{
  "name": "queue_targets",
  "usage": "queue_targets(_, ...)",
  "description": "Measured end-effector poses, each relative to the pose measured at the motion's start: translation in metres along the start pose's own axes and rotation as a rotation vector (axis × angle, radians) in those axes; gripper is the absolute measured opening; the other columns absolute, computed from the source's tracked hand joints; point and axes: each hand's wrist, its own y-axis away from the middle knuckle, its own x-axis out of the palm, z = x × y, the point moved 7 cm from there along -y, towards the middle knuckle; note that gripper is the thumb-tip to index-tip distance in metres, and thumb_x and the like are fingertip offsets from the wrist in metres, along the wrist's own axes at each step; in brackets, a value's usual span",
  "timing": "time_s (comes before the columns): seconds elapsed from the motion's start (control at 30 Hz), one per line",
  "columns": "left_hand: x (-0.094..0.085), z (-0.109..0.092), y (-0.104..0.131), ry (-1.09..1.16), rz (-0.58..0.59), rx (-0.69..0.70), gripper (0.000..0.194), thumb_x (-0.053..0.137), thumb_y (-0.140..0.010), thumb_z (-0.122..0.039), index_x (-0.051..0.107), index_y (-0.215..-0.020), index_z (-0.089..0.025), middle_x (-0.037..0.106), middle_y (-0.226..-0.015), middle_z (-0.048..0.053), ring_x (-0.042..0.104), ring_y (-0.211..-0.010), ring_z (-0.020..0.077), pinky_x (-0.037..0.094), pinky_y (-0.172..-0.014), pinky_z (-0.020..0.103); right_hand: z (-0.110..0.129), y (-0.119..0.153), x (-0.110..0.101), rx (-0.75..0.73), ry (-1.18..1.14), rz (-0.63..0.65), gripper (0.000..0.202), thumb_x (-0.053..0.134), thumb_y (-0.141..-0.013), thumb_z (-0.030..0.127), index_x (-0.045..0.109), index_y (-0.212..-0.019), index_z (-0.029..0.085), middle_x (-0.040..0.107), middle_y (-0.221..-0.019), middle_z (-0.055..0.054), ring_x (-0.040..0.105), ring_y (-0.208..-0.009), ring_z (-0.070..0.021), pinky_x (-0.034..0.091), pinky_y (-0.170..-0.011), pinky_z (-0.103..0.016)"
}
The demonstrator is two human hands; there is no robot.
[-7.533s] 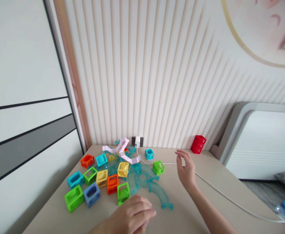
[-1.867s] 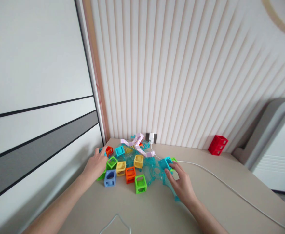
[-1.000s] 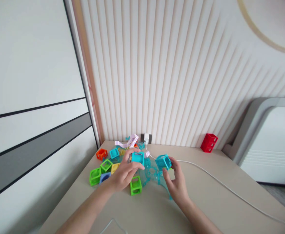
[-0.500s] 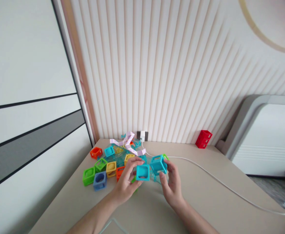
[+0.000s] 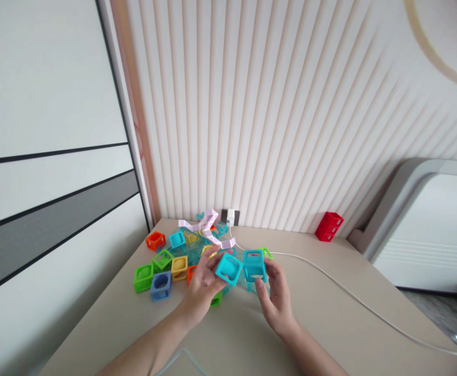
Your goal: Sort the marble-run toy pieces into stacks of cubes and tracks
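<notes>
My left hand [image 5: 202, 284] is closed on a turquoise cube block [image 5: 229, 269], one face turned up toward me and tilted. My right hand [image 5: 274, 297] grips another turquoise cube block [image 5: 254, 265] by its right side, thumb at the front. The two blocks are held side by side above the desk; whether they touch, I cannot tell. Behind my left fingers lie a yellow block [image 5: 179, 267] and a partly hidden orange one [image 5: 191, 272]. A green block [image 5: 216, 299] shows under my left hand.
Several loose blocks, including a blue one [image 5: 160, 285], lie to the left. A lilac zigzag strip [image 5: 207, 227] rests on clear turquoise pieces. A red stack [image 5: 329, 226] stands at the back right. A white cable [image 5: 341, 282] crosses the desk from a wall plug [image 5: 230, 216].
The left turquoise block has been tilted and raised slightly. The right turquoise block has been turned so that its front faces me more squarely. The view has shifted a little.
</notes>
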Motion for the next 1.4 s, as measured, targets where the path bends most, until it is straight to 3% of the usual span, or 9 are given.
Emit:
queue_targets(0.2,0.01,0.003,0.002,0.192,0.043,-0.086,0.045,0.081,-0.084,-0.04,0.068,-0.126,-0.028,0.071,-0.127,0.009,0.065,-0.12,0.0274,0.047,-0.105,0.043,0.017,-0.007,0.003,-0.096,0.059,0.112,0.03,0.061,-0.096,0.026,0.06,-0.126,0.027,0.067,-0.127,-0.011,0.063,-0.121,-0.0282,0.051,-0.105,-0.043)
queue_targets(0.33,0.011,0.004,0.007,0.265,0.05,-0.126,0.04,0.075,-0.089,-0.035,0.068,-0.128,-0.032,0.071,-0.127,0.007,0.067,-0.114,0.0258,0.051,-0.095,0.04,0.025,-0.011,0.005,-0.113,0.055,0.163,0.025,0.06,-0.097,0.023,0.067,-0.12,0.028,0.065,-0.132,-0.011,0.06,-0.126,-0.0294,0.049,-0.107,-0.044)
queue_targets(0.5,0.017,0.004,0.011,0.311,0.106,-0.209,0.06,0.068,-0.093,-0.035,0.048,-0.15,-0.034,0.073,-0.122,0.01,0.07,-0.103,0.0236,0.052,-0.084,0.035,0.015,-0.016,-0.004,0.001,-0.071,0.027,0.027,0.054,-0.101,0.032,0.07,-0.122,0.029,0.062,-0.141,-0.01,0.056,-0.133,-0.0315,0.047,-0.11,-0.048)
queue_targets(0.63,0.026,0.01,0.014,0.283,0.197,-0.321,0.07,0.07,-0.092,-0.04,0.04,-0.155,-0.031,0.075,-0.114,0.012,0.072,-0.093,0.0237,0.051,-0.078,0.035,-0.006,-0.016,-0.01,0.167,-0.163,-0.05,0.03,0.057,-0.099,0.043,0.073,-0.118,0.026,0.063,-0.142,-0.011,0.06,-0.129,-0.0331,0.05,-0.106,-0.049)
queue_targets(0.73,0.028,0.017,0.019,0.247,0.238,-0.396,0.069,0.073,-0.091,-0.04,0.044,-0.153,-0.031,0.076,-0.105,0.011,0.071,-0.09,0.0237,0.051,-0.078,0.036,-0.009,-0.015,-0.008,0.226,-0.215,0.018,0.04,0.055,-0.099,0.049,0.069,-0.128,0.025,0.064,-0.141,-0.012,0.062,-0.127,-0.0332,0.053,-0.104,-0.048)
queue_targets(0.83,0.031,0.02,0.024,0.241,0.289,-0.441,0.062,0.075,-0.09,-0.036,0.053,-0.147,-0.035,0.076,-0.1,0.007,0.07,-0.084,0.0198,0.05,-0.081,0.036,0.004,-0.014,-0.003,0.201,-0.259,0.129,0.05,0.051,-0.1,0.054,0.062,-0.139,0.026,0.064,-0.141,-0.013,0.063,-0.126,-0.0332,0.054,-0.103,-0.048)
queue_targets(0.93,0.034,0.021,0.026,0.258,0.315,-0.474,0.056,0.077,-0.089,-0.03,0.059,-0.141,-0.037,0.076,-0.098,0.004,0.068,-0.083,0.0147,0.049,-0.082,0.03,0.021,-0.016,0.002,0.123,-0.235,0.226,0.048,0.05,-0.099,0.058,0.069,-0.131,0.028,0.061,-0.145,-0.011,0.063,-0.126,-0.0338,0.052,-0.106,-0.048)
queue_targets(1.13,0.039,0.019,0.022,0.276,0.309,-0.452,0.052,0.076,-0.089,-0.032,0.061,-0.138,-0.038,0.071,-0.117,0.005,0.068,-0.086,0.0164,0.056,-0.076,0.032,0.024,-0.02,0.002,0.087,-0.17,0.236,0.044,0.051,-0.1,0.053,0.07,-0.13,0.028,0.061,-0.146,-0.01,0.059,-0.132,-0.0336,0.048,-0.111,-0.049)
queue_targets(1.4,0.035,0.021,0.019,0.258,0.222,-0.4,0.043,0.069,-0.094,-0.036,0.064,-0.136,-0.029,0.073,-0.103,0.008,0.068,-0.084,0.0189,0.057,-0.074,0.034,0.02,-0.022,-0.002,0.104,-0.147,0.194,0.04,0.051,-0.101,0.049,0.073,-0.126,0.027,0.069,-0.135,-0.011,0.06,-0.131,-0.0339,0.051,-0.107,-0.048)
